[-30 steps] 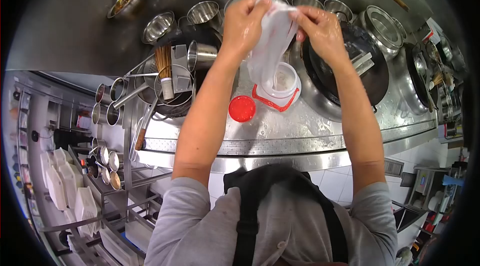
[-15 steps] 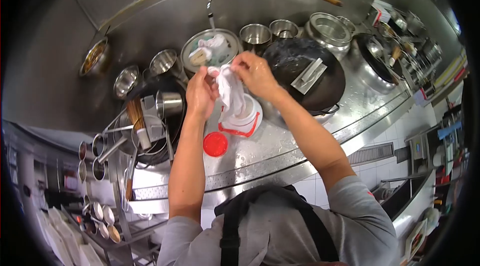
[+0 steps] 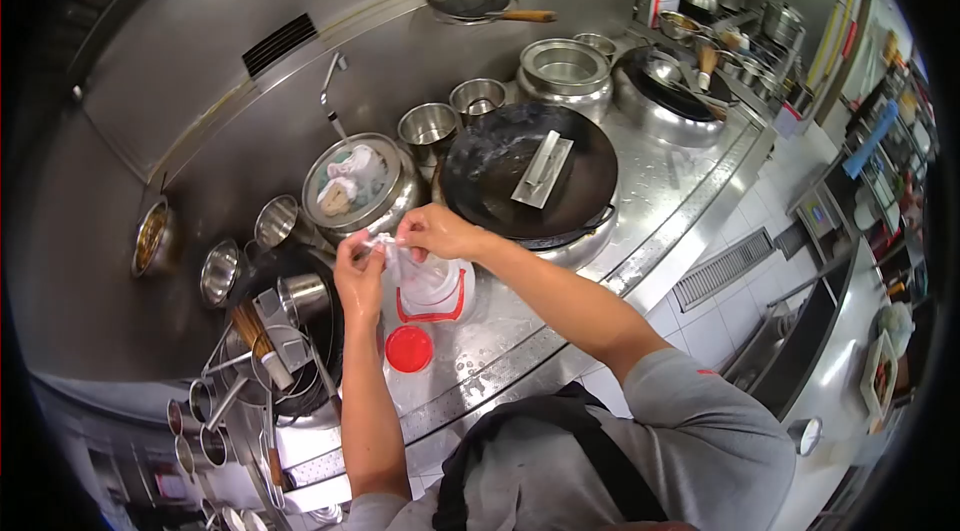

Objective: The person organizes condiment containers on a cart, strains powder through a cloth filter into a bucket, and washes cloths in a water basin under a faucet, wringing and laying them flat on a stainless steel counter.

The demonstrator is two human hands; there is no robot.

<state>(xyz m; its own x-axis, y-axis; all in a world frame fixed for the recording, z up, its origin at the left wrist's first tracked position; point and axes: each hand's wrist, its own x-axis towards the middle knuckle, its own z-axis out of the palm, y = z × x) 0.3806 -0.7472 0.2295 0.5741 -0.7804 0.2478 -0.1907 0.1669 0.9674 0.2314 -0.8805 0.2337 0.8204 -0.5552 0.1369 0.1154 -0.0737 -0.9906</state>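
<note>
Both hands pinch the top edge of a thin, wet white cloth or bag (image 3: 412,276); which of the two it is I cannot tell. My left hand (image 3: 361,271) grips its left side, fingers closed. At its right side, the fingers of my right hand (image 3: 432,233) are closed on it too. The white piece hangs down over a white plastic tub (image 3: 455,283) with a red handle (image 3: 432,315). Just in front of the tub, a round red lid (image 3: 409,349) lies on the steel counter (image 3: 480,351).
Behind my hands stands a round pot (image 3: 372,166) with cloths in it, below a faucet (image 3: 333,96). A black wok (image 3: 530,176) holding a metal piece is to the right. Steel pots line the back. Left are a bamboo brush (image 3: 252,331) and strainers.
The view has swung to the right, so the counter and my hands appear lower and further left. My hands still hold the white piece, now lower and nearer the tub.
</note>
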